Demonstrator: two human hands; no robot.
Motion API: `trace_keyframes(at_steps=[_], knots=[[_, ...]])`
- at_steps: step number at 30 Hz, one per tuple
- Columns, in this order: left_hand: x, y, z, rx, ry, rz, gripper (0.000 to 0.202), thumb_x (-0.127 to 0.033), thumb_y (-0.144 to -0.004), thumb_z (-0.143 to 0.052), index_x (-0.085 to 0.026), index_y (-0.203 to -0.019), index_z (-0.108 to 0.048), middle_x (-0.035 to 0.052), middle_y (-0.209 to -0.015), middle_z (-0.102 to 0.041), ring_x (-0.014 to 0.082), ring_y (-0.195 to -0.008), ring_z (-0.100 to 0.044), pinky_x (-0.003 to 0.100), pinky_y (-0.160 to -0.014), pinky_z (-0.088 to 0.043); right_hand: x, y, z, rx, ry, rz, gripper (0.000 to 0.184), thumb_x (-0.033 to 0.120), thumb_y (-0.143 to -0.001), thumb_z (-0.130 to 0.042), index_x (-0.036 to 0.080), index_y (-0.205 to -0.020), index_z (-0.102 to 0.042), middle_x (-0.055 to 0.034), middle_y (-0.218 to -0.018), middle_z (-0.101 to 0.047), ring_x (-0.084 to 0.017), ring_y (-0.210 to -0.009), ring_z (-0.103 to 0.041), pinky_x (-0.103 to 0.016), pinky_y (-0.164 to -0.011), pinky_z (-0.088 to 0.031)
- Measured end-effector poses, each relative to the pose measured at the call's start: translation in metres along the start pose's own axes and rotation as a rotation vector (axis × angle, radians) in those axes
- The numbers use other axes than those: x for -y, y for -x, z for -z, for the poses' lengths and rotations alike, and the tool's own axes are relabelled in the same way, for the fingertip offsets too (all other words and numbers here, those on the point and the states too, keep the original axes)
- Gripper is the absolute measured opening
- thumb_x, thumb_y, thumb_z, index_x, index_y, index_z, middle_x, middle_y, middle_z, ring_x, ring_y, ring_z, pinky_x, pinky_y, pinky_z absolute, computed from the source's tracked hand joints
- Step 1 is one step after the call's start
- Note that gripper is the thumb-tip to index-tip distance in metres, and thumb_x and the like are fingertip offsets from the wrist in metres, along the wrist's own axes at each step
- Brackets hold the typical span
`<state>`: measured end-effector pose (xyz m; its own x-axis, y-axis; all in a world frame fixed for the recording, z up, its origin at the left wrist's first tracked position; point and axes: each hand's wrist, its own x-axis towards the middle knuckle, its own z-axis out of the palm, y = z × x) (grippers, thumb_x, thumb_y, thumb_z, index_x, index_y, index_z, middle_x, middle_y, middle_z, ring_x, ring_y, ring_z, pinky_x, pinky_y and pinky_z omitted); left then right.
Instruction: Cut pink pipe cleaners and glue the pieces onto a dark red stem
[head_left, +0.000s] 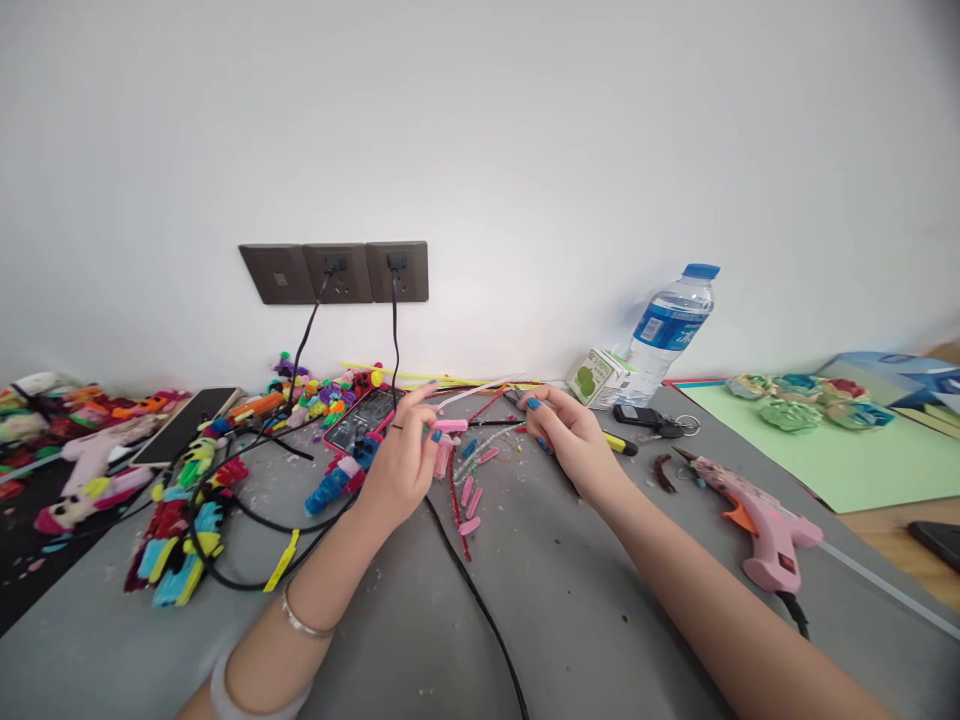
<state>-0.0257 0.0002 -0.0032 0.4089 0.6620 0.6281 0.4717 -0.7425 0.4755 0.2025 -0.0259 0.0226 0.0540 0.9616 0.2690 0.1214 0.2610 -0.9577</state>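
Observation:
My left hand (405, 455) is raised over the table's middle, thumb and fingers pinched on a short pink fuzzy pipe cleaner piece (451, 426). A thin white strip (480, 389) runs from near these fingertips toward my right hand (564, 428). That hand is closed at the fingertips; what it pinches is too small to name. Beneath and between the hands lie several loose pink pieces (470, 526), a red glittery stem (459, 520) and a silvery stem (487, 440). A yellow-and-black handle (619, 443) pokes out beyond my right wrist.
Colourful pipe cleaner figures (176, 540) and black cables (469, 590) lie leftward, beside a phone (361, 420). A water bottle (671, 325), small green-white box (598, 378), car key (649, 418) and pink glue gun (772, 530) stand or lie rightward. Sockets (337, 273) are on the wall.

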Motion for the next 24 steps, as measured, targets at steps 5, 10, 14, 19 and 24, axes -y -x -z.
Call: trace_keyframes(at_steps=[5, 10, 14, 19, 24], knots=[[-0.004, 0.003, -0.007, 0.163, 0.110, 0.108, 0.010, -0.020, -0.098, -0.036, -0.023, -0.099, -0.046, 0.0134, -0.136, -0.053, 0.0217, -0.098, -0.065, 0.039, -0.083, -0.051, -0.003, 0.001, -0.001, 0.033, 0.034, -0.016, 0.034, 0.055, -0.086, -0.058, 0.022, -0.083, -0.051, 0.0066, -0.055, -0.039, -0.011, -0.049, -0.031, -0.026, -0.049, -0.025], [-0.004, 0.002, -0.011, 0.129, 0.265, 0.184, 0.010, -0.022, -0.098, -0.039, -0.022, -0.095, -0.048, 0.0117, -0.133, -0.056, 0.0193, -0.095, -0.064, 0.037, -0.084, -0.050, -0.005, 0.002, -0.004, 0.157, 0.059, -0.028, 0.031, 0.051, -0.084, -0.061, 0.021, -0.085, -0.054, 0.0060, -0.058, -0.042, -0.010, -0.052, -0.034, -0.024, -0.049, -0.028], [-0.008, 0.002, -0.014, 0.174, 0.302, 0.178, 0.007, -0.021, -0.096, -0.043, -0.022, -0.095, -0.050, 0.0100, -0.129, -0.058, 0.0206, -0.108, -0.060, 0.036, -0.089, -0.048, -0.004, 0.003, -0.006, 0.223, 0.057, -0.011, 0.028, 0.047, -0.082, -0.064, 0.020, -0.082, -0.056, 0.0017, -0.069, -0.052, -0.012, -0.059, -0.045, -0.025, -0.054, -0.035], [-0.010, 0.002, -0.015, 0.179, 0.269, 0.146, 0.005, -0.019, -0.092, -0.050, -0.020, -0.093, -0.055, 0.0102, -0.123, -0.061, 0.0228, -0.109, -0.060, 0.036, -0.091, -0.047, -0.005, 0.005, -0.007, 0.269, 0.091, -0.027, 0.027, 0.044, -0.081, -0.066, 0.019, -0.080, -0.058, 0.0015, -0.068, -0.053, -0.012, -0.059, -0.044, -0.025, -0.054, -0.035], [-0.011, 0.001, -0.016, 0.172, 0.288, 0.165, 0.005, -0.018, -0.090, -0.053, -0.020, -0.089, -0.058, 0.0094, -0.120, -0.062, 0.0238, -0.111, -0.061, 0.038, -0.094, -0.047, -0.007, 0.006, -0.008, 0.309, 0.137, -0.045, 0.025, 0.043, -0.081, -0.065, 0.019, -0.078, -0.060, 0.0016, -0.065, -0.052, -0.012, -0.058, -0.041, -0.025, -0.053, -0.033]])
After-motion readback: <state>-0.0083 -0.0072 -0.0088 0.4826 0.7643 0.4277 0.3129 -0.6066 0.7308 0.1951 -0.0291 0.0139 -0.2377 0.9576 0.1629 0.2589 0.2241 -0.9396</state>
